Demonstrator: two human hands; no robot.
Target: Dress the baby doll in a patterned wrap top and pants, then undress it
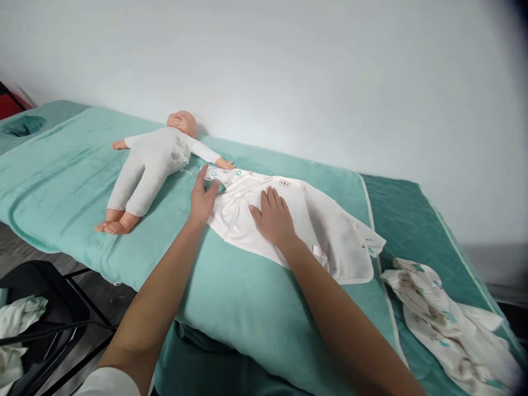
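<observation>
A white baby garment (247,212) with small teal prints lies spread on the green bed cover. My right hand (275,219) rests flat on its middle, fingers stretched out. At the garment's left end, my left hand (203,197) is beside the printed sleeve (219,175), its thumb and fingers apart. Whether its fingertips touch the cloth is hard to tell. A baby doll (154,157) in a whitish body suit lies on its back to the left, arms spread. One doll hand (225,163) reaches the edge of the sleeve.
The green cover (66,165) lies over a long bed along a white wall (289,82). Crumpled printed baby clothes (441,324) lie at the right end. A black chair (41,291) holding more cloth (20,319) stands at the lower left. A face hole (23,125) shows at the bed's far left.
</observation>
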